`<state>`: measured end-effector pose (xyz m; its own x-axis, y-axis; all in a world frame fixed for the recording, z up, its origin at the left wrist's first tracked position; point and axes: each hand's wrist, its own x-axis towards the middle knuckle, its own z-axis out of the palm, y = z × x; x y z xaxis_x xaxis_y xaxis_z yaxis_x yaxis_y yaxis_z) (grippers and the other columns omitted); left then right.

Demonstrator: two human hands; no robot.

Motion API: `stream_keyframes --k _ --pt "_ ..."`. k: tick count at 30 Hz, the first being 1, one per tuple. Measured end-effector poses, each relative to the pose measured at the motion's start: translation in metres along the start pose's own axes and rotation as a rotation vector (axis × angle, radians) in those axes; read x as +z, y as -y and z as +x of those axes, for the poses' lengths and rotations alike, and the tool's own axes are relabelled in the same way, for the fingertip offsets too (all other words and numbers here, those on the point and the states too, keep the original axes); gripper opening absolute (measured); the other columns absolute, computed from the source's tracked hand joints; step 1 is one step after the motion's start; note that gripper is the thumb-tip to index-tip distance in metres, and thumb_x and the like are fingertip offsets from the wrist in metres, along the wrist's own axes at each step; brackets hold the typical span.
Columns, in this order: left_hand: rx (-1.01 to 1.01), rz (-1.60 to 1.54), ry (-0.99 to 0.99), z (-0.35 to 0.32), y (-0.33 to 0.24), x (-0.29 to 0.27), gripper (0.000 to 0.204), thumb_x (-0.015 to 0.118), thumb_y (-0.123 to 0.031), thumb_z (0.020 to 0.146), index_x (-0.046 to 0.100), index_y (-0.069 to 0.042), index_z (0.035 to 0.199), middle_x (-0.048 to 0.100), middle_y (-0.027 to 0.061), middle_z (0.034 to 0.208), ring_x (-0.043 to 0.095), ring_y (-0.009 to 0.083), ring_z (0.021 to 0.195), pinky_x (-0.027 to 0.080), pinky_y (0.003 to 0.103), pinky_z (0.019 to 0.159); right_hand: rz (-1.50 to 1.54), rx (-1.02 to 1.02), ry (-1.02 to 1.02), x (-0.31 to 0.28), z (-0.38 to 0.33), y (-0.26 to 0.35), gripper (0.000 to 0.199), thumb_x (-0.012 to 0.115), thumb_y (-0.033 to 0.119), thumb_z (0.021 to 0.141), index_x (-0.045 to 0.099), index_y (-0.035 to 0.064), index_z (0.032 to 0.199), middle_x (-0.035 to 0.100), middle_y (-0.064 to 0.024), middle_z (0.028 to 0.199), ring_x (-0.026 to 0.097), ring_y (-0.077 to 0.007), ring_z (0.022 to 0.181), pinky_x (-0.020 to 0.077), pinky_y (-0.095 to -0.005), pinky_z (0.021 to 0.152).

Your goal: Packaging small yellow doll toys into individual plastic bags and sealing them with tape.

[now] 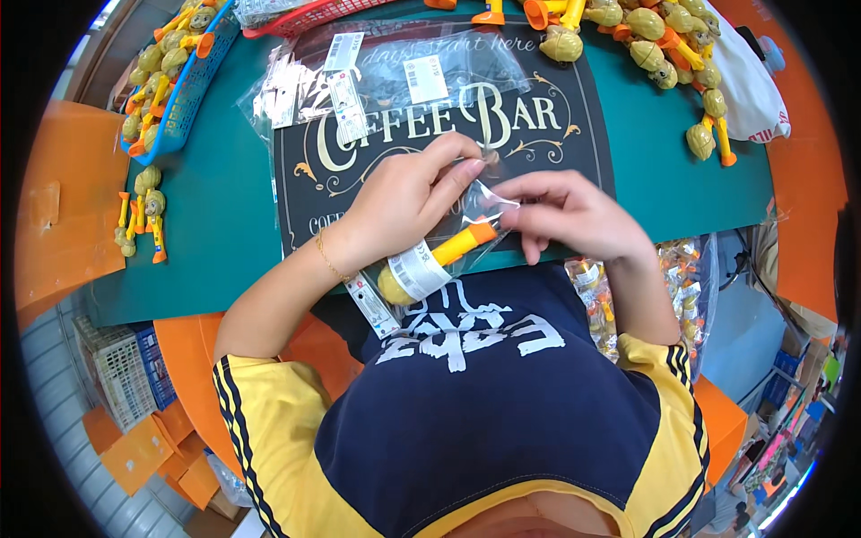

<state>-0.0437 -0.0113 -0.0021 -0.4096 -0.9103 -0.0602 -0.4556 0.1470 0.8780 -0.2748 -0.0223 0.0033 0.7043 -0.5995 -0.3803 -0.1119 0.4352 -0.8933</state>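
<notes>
Bagged toy [466, 243] pinched by left fingers [456, 146], right fingers [538, 218]; clear bags [390, 82] overlap black mat [583, 100]; blue basket [186, 108] upper left.

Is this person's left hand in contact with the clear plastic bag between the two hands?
Touching. The head view shows it: the fingers of the left hand pinch the upper edge of the clear plastic bag.

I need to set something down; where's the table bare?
Left, green table between blue basket and black mat; right, between mat and toy pile. Crowded: the mat's top, under plastic bags, and middle, under left hand and right hand.
</notes>
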Motion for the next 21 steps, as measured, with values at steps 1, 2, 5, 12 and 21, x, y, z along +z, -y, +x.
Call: stream_keyframes --k 1,2,5,12,21 --pt "0.025 0.029 -0.003 0.002 0.001 -0.001 0.019 0.051 -0.026 0.098 0.056 -0.009 0.106 0.057 0.0112 0.059 0.06 0.0272 0.056 0.044 0.035 0.053 0.008 0.035 0.012 -0.006 -0.001 0.007 0.027 0.055 0.006 0.092 0.063 -0.0021 0.117 0.068 -0.0054 0.089 0.064 -0.01 0.058 0.0464 -0.0166 0.05" --pt "0.05 0.059 -0.009 0.004 0.003 -0.002 0.019 0.052 -0.027 0.098 0.056 -0.01 0.106 0.056 0.0116 0.059 0.06 0.0278 0.056 0.044 0.036 0.053 0.016 0.071 0.027 -0.012 0.0 0.015 0.027 0.052 0.006 0.093 0.064 -0.0016 0.115 0.068 -0.0056 0.089 0.066 -0.0114 0.058 0.0459 -0.0164 0.049" --pt "0.126 0.079 -0.048 0.005 0.014 0.003 0.019 0.053 -0.027 0.097 0.057 -0.01 0.105 0.058 0.0123 0.062 0.06 0.0297 0.057 0.044 0.036 0.053 -0.129 0.121 0.081 -0.022 0.011 0.027 0.027 0.048 0.004 0.092 0.066 -0.0015 0.111 0.069 -0.0055 0.088 0.067 -0.012 0.057 0.045 -0.0161 0.047" --pt "0.181 0.063 -0.071 0.006 0.018 0.007 0.018 0.053 -0.027 0.097 0.059 -0.011 0.104 0.061 0.0124 0.066 0.062 0.03 0.06 0.047 0.036 0.054 -0.358 0.066 0.223 -0.023 0.026 0.029 0.027 0.072 0.006 0.082 0.07 0.0008 0.108 0.068 -0.0046 0.072 0.049 -0.0032 0.043 0.0357 -0.018 0.04" --pt "0.109 0.094 0.052 0.005 0.009 0.006 0.014 0.056 -0.017 0.096 0.06 -0.005 0.103 0.064 0.0081 0.084 0.061 0.0179 0.065 0.049 0.027 0.063 -0.579 -0.171 0.211 -0.014 0.022 0.015 0.031 0.073 0.004 0.078 0.071 0.0042 0.109 0.054 0.0018 0.055 0.043 -0.0026 0.049 0.0358 -0.0223 0.048"
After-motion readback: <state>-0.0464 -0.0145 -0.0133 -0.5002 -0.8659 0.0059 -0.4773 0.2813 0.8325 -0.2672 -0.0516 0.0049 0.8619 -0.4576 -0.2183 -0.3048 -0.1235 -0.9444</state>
